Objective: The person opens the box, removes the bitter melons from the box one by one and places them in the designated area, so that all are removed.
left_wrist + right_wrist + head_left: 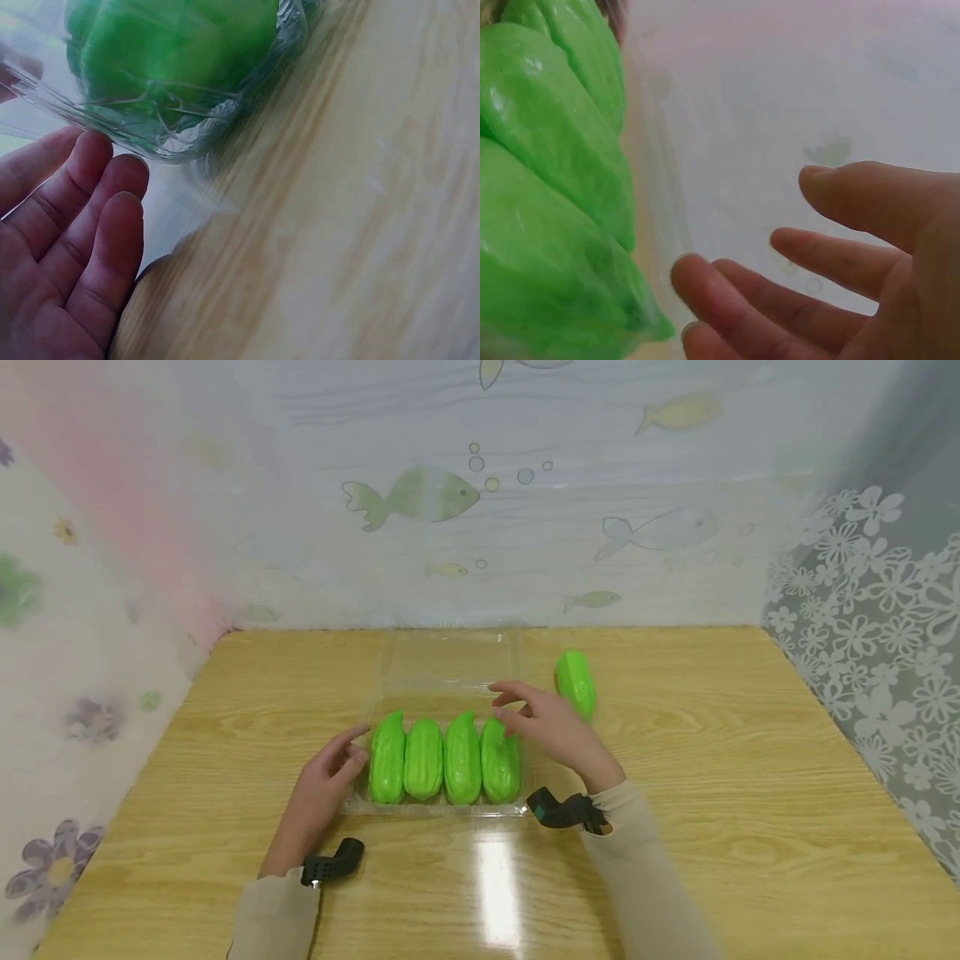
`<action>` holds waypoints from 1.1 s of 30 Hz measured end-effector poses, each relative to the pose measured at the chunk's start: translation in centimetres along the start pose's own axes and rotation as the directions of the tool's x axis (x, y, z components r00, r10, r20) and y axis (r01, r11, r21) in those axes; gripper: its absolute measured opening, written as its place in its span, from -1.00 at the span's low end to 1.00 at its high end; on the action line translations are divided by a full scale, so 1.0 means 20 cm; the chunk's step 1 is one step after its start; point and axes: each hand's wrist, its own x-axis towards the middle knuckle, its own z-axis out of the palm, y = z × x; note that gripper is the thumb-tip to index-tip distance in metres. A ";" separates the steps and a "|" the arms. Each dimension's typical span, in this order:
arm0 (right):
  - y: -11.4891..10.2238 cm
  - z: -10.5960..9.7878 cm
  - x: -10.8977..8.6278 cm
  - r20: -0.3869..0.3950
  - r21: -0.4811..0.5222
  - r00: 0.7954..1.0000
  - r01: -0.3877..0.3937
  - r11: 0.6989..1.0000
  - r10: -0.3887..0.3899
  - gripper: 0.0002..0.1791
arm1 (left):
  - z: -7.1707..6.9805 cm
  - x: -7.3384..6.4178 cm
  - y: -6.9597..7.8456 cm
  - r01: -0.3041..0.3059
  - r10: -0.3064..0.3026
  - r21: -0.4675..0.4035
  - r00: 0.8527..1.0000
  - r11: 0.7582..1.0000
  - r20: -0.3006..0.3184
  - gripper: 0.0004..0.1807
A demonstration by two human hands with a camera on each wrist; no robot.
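A clear plastic clamshell box [435,810] lies on the table, its lid [450,658] raised at the back. Several glossy green, ridged, gourd-like pieces [424,760] stand side by side in it, some with a pointed tip. My left hand [318,789] is at the box's left side; in the left wrist view its extended fingers [112,232] reach the clear wall. Over the far end of the rightmost green piece [501,768] is my right hand [551,727], holding nothing, its fingers loosely bent and spread. In the right wrist view its fingertips [690,277] are beside the green pieces.
Another green ridged piece [575,681] lies on the wooden table [712,735], behind my right hand and right of the box. A pale curtain [525,552] with fish drawings hangs along the back edge. Flowered sheets [862,610] border the sides.
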 end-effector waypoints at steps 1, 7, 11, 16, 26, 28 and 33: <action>-0.01 0.01 0.01 0.016 -0.012 1.000 -0.007 1.000 0.007 -0.54 | 0.00 0.01 0.00 0.000 0.000 0.001 1.000 1.000 0.002 -0.56; -0.03 0.07 0.03 0.063 -0.047 0.997 -0.035 0.998 0.038 -0.53 | 0.00 0.04 -0.01 -0.013 0.013 0.001 1.000 1.000 0.000 -0.57; -0.05 0.11 0.04 0.089 -0.059 0.995 -0.041 0.997 0.046 -0.53 | 0.00 0.05 -0.02 -0.010 0.010 0.000 1.000 1.000 0.004 -0.57; -0.05 0.16 0.05 0.117 -0.098 0.991 -0.053 0.994 0.064 -0.49 | 0.00 0.06 -0.03 -0.007 0.007 -0.007 1.000 1.000 0.009 -0.57; -0.08 0.21 0.06 0.077 -0.248 0.996 -0.030 0.968 0.051 -0.47 | 0.00 0.06 -0.04 -0.009 0.009 -0.007 1.000 1.000 0.008 -0.57; -0.08 0.22 0.07 0.075 -0.281 0.996 -0.027 0.959 0.050 -0.47 | 0.00 0.06 -0.04 -0.008 0.008 -0.004 1.000 1.000 0.007 -0.57; -0.08 0.23 0.07 0.123 -0.388 0.992 0.013 0.922 0.038 -0.44 | 0.00 0.06 -0.04 -0.005 0.005 0.000 1.000 1.000 0.012 -0.57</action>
